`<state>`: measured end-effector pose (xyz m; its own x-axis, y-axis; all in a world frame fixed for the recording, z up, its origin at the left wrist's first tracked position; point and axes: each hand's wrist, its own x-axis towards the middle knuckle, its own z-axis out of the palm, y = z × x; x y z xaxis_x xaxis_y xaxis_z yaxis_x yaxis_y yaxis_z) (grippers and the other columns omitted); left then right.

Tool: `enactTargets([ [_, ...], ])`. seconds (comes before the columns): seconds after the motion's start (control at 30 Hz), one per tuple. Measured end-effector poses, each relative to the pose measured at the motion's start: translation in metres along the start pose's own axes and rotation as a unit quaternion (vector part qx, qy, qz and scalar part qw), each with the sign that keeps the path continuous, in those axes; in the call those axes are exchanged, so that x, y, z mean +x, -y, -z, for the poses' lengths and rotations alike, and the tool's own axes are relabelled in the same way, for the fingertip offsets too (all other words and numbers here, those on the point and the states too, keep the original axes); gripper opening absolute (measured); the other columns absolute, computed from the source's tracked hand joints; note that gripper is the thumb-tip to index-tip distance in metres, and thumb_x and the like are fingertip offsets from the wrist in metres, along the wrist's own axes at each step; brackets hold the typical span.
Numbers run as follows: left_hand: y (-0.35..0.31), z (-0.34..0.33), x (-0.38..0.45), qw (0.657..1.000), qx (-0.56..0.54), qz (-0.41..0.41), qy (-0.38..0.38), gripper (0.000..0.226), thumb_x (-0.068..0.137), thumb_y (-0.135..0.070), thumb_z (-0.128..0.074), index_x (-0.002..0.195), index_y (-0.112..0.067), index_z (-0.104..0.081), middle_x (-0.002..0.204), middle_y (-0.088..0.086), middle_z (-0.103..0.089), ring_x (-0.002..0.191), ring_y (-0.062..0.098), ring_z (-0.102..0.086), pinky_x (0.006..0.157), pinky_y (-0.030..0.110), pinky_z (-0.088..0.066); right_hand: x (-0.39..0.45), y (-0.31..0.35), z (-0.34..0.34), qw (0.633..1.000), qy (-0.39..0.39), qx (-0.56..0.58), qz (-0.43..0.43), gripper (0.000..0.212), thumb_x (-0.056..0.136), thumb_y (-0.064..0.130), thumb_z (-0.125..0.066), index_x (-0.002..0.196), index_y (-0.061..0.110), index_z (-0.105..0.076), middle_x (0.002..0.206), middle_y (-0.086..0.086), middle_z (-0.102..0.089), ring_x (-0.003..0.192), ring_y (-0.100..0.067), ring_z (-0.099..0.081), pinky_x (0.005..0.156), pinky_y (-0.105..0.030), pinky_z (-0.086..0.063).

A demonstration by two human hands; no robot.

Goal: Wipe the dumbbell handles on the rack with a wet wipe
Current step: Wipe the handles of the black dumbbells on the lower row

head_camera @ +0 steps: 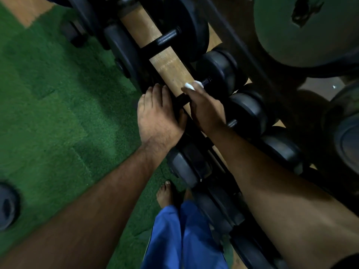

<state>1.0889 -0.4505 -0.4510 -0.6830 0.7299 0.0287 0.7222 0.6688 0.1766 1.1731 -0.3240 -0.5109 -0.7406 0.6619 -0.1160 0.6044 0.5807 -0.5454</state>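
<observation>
A row of black dumbbells lies across a dark rack (pixel 219 164) that runs from top left to bottom right. My right hand (pixel 206 109) is wrapped around the black handle (pixel 206 81) of one dumbbell, with a white wet wipe (pixel 191 86) pressed between fingers and handle. My left hand (pixel 157 115) rests flat, fingers together, on the near head of that same dumbbell, most of which it hides. The far head (pixel 219 70) of this dumbbell shows past my right fingers.
A bigger dumbbell (pixel 171 38) lies further up the rack, smaller ones (pixel 246 111) down to the right. Large weight plates (pixel 305 30) stand at the top right. Green turf (pixel 58 105) covers the floor on the left, with a loose plate (pixel 7 206). My bare feet (pixel 165 193) stand beside the rack.
</observation>
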Motion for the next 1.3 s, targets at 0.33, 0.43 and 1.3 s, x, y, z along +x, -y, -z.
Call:
enactTargets([
  [0.33, 0.002, 0.000, 0.001, 1.000, 0.007, -0.008, 0.007, 0.071, 0.086, -0.048, -0.048, 0.137, 0.001, -0.049, 0.142, 0.021, -0.049, 0.134, 0.037, -0.043, 0.113, 0.048, -0.032, -0.005, 0.000, 0.013, 0.997, -0.022, -0.069, 0.029, 0.052, 0.091, 0.033, -0.034, 0.140, 0.045, -0.043, 0.153, 0.020, -0.035, 0.108, -0.028, -0.064, 0.082, -0.042, -0.055],
  [0.43, 0.001, -0.001, 0.001, 1.000, 0.001, -0.005, 0.004, 0.071, 0.086, -0.049, -0.050, 0.135, 0.002, -0.051, 0.141, 0.022, -0.051, 0.133, 0.038, -0.044, 0.112, 0.050, -0.033, 0.006, -0.004, 0.018, 0.994, -0.004, -0.103, 0.042, 0.050, 0.091, 0.032, -0.038, 0.139, 0.044, -0.045, 0.152, 0.013, -0.039, 0.105, -0.032, -0.064, 0.079, -0.044, -0.055],
  [1.3, 0.016, 0.021, -0.001, 0.992, -0.081, 0.000, 0.102, 0.080, 0.087, -0.043, -0.050, 0.152, -0.003, -0.028, 0.159, 0.015, -0.028, 0.149, 0.027, -0.022, 0.124, 0.041, -0.012, -0.001, 0.005, 0.011, 0.998, 0.040, -0.045, 0.033, 0.048, 0.100, 0.033, -0.034, 0.146, 0.032, -0.047, 0.151, 0.007, -0.045, 0.135, -0.019, -0.048, 0.106, -0.022, -0.038],
])
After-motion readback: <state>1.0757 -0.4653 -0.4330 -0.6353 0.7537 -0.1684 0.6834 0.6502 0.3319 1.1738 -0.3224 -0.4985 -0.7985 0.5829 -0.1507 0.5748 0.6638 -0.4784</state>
